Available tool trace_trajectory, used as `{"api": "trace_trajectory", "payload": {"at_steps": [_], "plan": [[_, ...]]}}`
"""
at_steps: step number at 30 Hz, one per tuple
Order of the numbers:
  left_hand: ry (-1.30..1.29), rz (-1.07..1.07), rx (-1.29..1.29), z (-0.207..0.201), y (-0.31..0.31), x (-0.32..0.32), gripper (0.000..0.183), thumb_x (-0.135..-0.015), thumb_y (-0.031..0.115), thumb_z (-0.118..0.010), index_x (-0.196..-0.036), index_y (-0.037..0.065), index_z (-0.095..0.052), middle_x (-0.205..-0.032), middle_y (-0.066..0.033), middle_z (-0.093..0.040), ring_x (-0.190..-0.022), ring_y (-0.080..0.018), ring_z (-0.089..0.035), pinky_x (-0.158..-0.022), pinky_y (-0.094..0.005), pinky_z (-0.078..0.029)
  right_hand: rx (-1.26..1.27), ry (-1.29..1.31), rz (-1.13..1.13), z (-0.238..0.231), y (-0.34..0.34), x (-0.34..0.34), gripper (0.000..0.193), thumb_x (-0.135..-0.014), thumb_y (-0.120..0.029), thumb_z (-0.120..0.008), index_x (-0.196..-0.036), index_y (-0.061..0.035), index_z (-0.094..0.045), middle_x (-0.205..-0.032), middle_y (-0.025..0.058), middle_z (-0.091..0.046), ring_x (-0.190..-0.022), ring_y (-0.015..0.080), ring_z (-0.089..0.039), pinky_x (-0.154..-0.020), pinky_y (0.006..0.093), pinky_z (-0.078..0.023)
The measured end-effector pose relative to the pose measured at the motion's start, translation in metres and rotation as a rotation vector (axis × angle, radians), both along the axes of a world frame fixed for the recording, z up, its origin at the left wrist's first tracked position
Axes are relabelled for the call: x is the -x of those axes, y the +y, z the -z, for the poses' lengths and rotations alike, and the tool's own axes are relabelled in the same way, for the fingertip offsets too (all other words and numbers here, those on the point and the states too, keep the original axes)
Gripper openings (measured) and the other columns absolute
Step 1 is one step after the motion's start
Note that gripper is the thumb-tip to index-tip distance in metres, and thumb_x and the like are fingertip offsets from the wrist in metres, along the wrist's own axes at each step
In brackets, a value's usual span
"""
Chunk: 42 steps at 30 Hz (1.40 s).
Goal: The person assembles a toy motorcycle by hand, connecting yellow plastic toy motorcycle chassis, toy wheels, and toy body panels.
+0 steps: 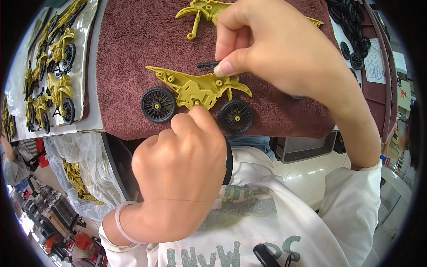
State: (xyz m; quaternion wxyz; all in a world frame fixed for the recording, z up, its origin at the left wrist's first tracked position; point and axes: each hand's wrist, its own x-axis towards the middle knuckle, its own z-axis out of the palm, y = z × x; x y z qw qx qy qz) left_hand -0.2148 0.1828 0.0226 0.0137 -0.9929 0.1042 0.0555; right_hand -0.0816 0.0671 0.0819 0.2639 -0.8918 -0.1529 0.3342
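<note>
Fitting parts onto the toy motorbike frame.
I see my right hand pinching a small black piece; left hand, curled, steadies the frame (pressing squarely seems next).

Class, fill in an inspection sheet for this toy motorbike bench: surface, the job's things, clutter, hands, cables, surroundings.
Surface: maroon towel spread over the bench.
Job's things: yellow motorbike frame lying flat with two black wheels; small black part at the right fingertips.
Clutter: second yellow frame above; finished bikes on a tray; loose black wheels upper right.
Hands: left hand touches the frame's lower edge; right hand pinches the black part.
Cables: nothing seen.
Surroundings: bag of yellow parts lower left.
</note>
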Motion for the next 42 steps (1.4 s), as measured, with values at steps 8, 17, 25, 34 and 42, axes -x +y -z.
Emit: {"api": "trace_trajectory", "payload": {"at_steps": [8, 17, 25, 34, 42], "plan": [[-0.105, -0.037, -0.057, 0.007, -0.002, 0.006, 0.008, -0.075, 0.005, -0.06, -0.075, 0.008, -0.052, -0.063, -0.0052, -0.055, -0.049, -0.0213, -0.058, -0.043, -0.0333, -0.041, -0.043, -0.029, -0.028, 0.005, 0.008, 0.002, 0.013, -0.08, -0.005, -0.068, -0.081, 0.0062, -0.061, -0.086, 0.0239, -0.065, -0.09, 0.0377, -0.063, -0.079, 0.0418, -0.05], [-0.106, -0.042, 0.491, 0.011, 0.023, 0.012, 0.026, -0.087, 0.016, -0.069, -0.072, 0.008, -0.05, -0.063, -0.0047, -0.049, -0.05, -0.0209, -0.053, -0.046, -0.0328, -0.04, -0.093, -0.082, -0.097, -0.022, -0.029, -0.011, 0.025, -0.087, -0.019, -0.072, -0.095, 0.0034, -0.065, -0.077, 0.0114, -0.065, -0.071, 0.016, -0.061, -0.064, 0.0295, -0.047], [-0.139, -0.017, 0.656, 0.026, 0.035, 0.016, 0.018, -0.083, 0.014, -0.073, -0.079, 0.006, -0.057, -0.065, -0.0056, -0.05, -0.052, -0.0224, -0.053, -0.047, -0.0342, -0.041, -0.112, -0.251, -0.092, -0.006, -0.025, -0.037, 0.023, -0.087, -0.018, -0.07, -0.096, 0.0026, -0.066, -0.081, 0.0099, -0.068, -0.073, 0.0153, -0.06, -0.066, 0.0293, -0.048], [-0.209, -0.005, 0.599, 0.032, 0.029, 0.013, 0.016, -0.081, 0.013, -0.074, -0.08, 0.005, -0.06, -0.066, -0.0041, -0.053, -0.049, -0.0195, -0.052, -0.045, -0.0315, -0.038, -0.259, -0.263, -0.167, 0.017, -0.03, -0.04, 0.021, -0.086, -0.014, -0.07, -0.098, 0.0023, -0.064, -0.089, 0.0105, -0.065, -0.078, 0.0179, -0.058, -0.069, 0.0301, -0.046], [-0.174, -0.093, 0.724, 0.035, 0.02, 0.016, 0.015, -0.081, 0.01, -0.073, -0.077, 0.005, -0.06, -0.059, -0.0044, -0.05, -0.042, -0.0195, -0.048, -0.04, -0.0313, -0.034, -0.28, -0.285, -0.17, 0.02, -0.033, -0.041, 0.022, -0.085, -0.016, -0.07, -0.096, 0.0022, -0.064, -0.088, 0.0114, -0.064, -0.08, 0.0203, -0.06, -0.07, 0.0313, -0.047]]}}
